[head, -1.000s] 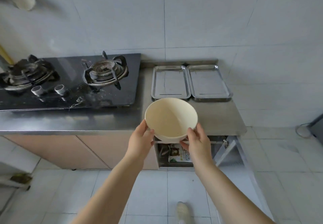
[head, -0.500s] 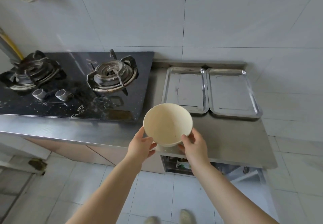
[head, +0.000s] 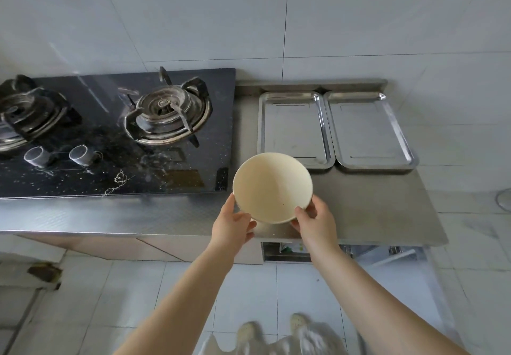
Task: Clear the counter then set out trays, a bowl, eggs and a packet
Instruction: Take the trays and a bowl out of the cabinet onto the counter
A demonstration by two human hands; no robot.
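I hold a cream bowl, empty inside, with both hands over the steel counter. My left hand grips its near left side and my right hand grips its near right side. The bowl sits just in front of the left steel tray, overlapping that tray's near edge. A second steel tray lies right beside it against the wall. Both trays hold nothing. No eggs or packet are in sight.
A black two-burner gas hob with two knobs fills the counter's left part. Below the counter's right end an open shelf shows some packaging. The counter ends at the right, with tiled floor beyond.
The bowl has moved forward over the counter, closer to the left tray. My view has shifted nearer and more to the right; both hands keep their grip.
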